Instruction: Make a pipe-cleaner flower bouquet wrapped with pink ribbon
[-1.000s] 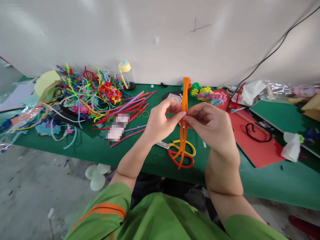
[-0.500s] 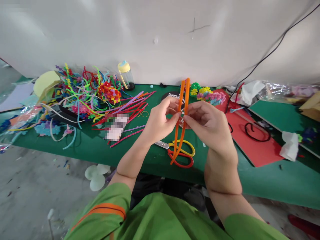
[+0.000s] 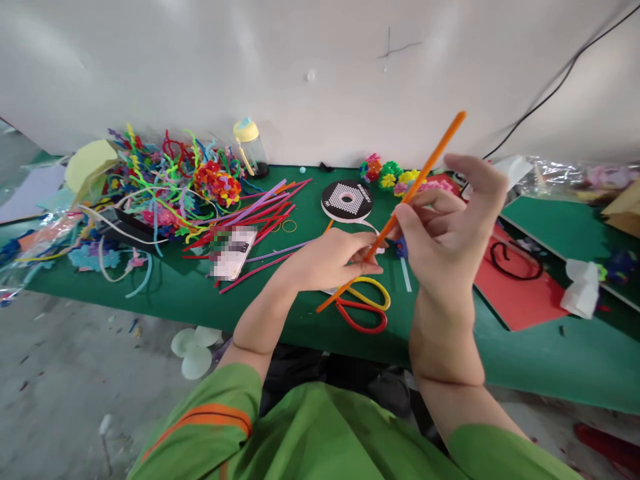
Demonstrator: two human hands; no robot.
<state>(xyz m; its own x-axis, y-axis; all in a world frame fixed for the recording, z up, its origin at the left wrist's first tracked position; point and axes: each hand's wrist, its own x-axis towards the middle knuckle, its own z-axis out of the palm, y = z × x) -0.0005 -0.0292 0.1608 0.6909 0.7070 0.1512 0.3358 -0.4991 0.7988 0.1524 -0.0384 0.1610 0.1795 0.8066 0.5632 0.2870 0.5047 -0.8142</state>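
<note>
My right hand [image 3: 445, 230] pinches an orange pipe cleaner [image 3: 430, 162] that slants from upper right down to lower left, its forefinger raised. My left hand [image 3: 333, 260] lies lower, fingers closed around the stem's lower part and another orange piece [image 3: 329, 226] that pokes out behind it. Below both hands, scissors with yellow and red handles [image 3: 365, 307] rest on the green table [image 3: 200, 300]. A small blue bit [image 3: 401, 248] shows by my right palm.
A heap of coloured pipe cleaners [image 3: 165, 180] and loose red and purple stems [image 3: 270, 213] lie at left. A black-and-white tape roll [image 3: 347, 199], small pompom flowers [image 3: 395, 177], a yellow-capped bottle [image 3: 250, 148] and a red mat [image 3: 515, 280] surround the hands.
The orange pipe cleaners stood upright, pinched between both hands. Now my right hand has swung one out to the upper right, while my left hand has dropped toward the table.
</note>
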